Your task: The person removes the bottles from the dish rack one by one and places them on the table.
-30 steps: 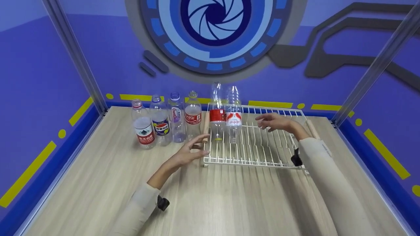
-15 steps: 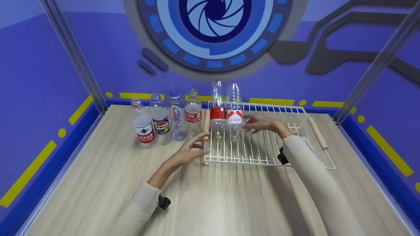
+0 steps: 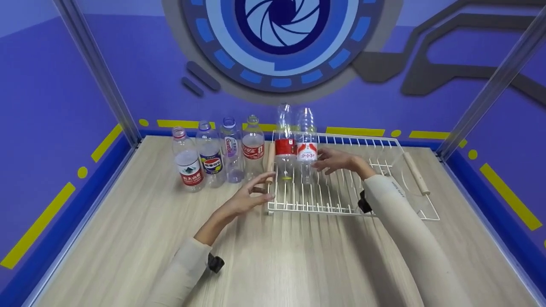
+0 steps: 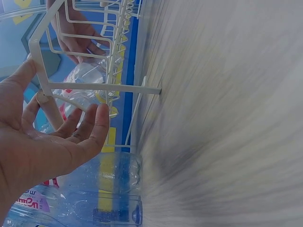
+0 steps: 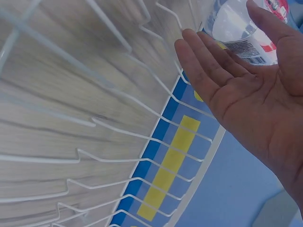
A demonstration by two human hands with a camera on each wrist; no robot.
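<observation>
Two clear plastic bottles with red-and-white labels, the left bottle [image 3: 286, 147] and the right bottle [image 3: 306, 150], stand side by side at the left of a white wire rack [image 3: 324, 209]. They appear to be neck-down between its wires. My right hand [image 3: 335, 160] is beside the right bottle, fingers loosely extended; in the right wrist view its fingertips [image 5: 191, 38] lie close to the bottle, and contact is unclear. My left hand [image 3: 245, 198] is at the rack's front left corner, with the thumb touching the wire frame and fingers spread near the wooden handle [image 4: 49, 111].
Several upright, capless bottles stand left of the rack: one with a red-and-white label [image 3: 190, 172], a blue-labelled one [image 3: 212, 164], a purple-labelled one [image 3: 231, 147] and a red-labelled one [image 3: 253, 151]. A second wooden handle [image 3: 416, 172] is on the rack's right side. A blue wall stands behind.
My right hand has moved left, from over the rack's middle to beside the right bottle. My left hand stays at the rack's corner. Both racked bottles keep their places.
</observation>
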